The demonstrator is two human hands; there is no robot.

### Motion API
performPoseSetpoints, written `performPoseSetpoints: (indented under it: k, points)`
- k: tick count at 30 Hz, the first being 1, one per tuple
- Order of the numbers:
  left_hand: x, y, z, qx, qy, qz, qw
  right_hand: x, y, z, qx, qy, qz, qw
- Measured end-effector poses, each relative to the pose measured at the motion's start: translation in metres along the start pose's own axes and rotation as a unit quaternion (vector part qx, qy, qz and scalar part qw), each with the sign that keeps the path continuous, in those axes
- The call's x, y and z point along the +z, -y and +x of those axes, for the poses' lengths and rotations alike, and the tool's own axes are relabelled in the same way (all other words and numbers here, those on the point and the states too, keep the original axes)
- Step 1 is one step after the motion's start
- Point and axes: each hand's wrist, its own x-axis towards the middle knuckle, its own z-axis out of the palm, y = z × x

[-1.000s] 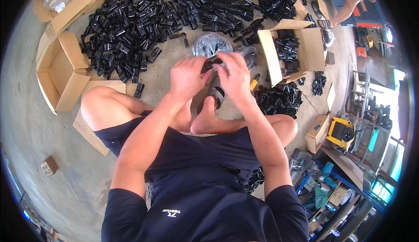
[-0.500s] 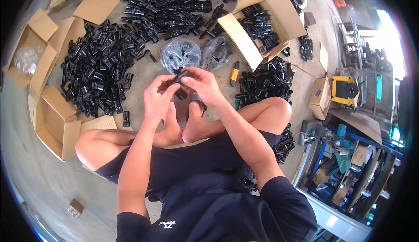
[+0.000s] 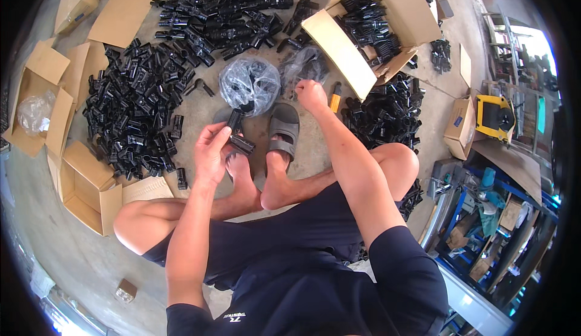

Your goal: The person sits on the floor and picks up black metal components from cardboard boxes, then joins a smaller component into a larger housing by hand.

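My left hand (image 3: 210, 154) grips a glossy black tube fitting (image 3: 242, 144) with a branching, tube-shaped body, held above my left foot. Out to the right, my right hand (image 3: 312, 97) is closed, its fingertips at the near edge of a clear plastic bag (image 3: 302, 65) with dark contents. Whatever those fingers pinch, if anything, is too small to make out. Left of that bag lies a second, rounder clear plastic bag (image 3: 249, 85), also with something dark inside. A yellow-and-black hand tool (image 3: 335, 97) lies just right of my right hand.
Heaps of similar black fittings (image 3: 130, 103) cover the floor at left, far and right. An open carton (image 3: 417, 12) of black parts stands far right; opened cartons (image 3: 85, 184) line the left. My sandals (image 3: 283, 129) are in the middle. A yellow-framed object (image 3: 495, 116) stands at right.
Both hands were together on the fitting; now they are apart. The left keeps the fitting, lower and to the left, while the right has moved right to the clear bag.
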Motion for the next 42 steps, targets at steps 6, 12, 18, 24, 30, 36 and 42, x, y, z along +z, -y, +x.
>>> performPoseSetpoints:
  k: [6, 12, 18, 24, 30, 36, 42]
  points:
    - [-0.003, 0.003, 0.006, -0.047, 0.0, -0.049, 0.998, 0.044, -0.019, 0.008, -0.107, -0.013, -0.159, 0.981]
    - [-0.004, 0.001, 0.007, -0.049, 0.009, -0.073, 0.996, 0.055, -0.014, 0.012, -0.083, 0.004, -0.222, 0.972]
    - [0.001, 0.0, 0.007, -0.041, 0.021, -0.095, 0.994, 0.015, 0.027, 0.001, -0.063, -0.071, 0.038, 0.995]
    - [0.001, -0.005, -0.003, -0.003, -0.007, -0.091, 0.996, -0.048, 0.132, -0.078, 0.035, 0.095, 0.393, 0.914]
    - [-0.008, 0.003, -0.01, 0.079, -0.046, -0.044, 0.995, -0.032, 0.166, -0.14, 0.056, 0.127, 0.49, 0.861]
    - [-0.001, 0.003, -0.015, 0.138, -0.065, -0.023, 0.988, -0.008, 0.18, -0.157, 0.07, 0.09, 0.554, 0.825]
    - [-0.002, 0.0, -0.015, 0.146, -0.056, -0.011, 0.988, -0.014, 0.196, -0.158, 0.062, 0.07, 0.484, 0.87]
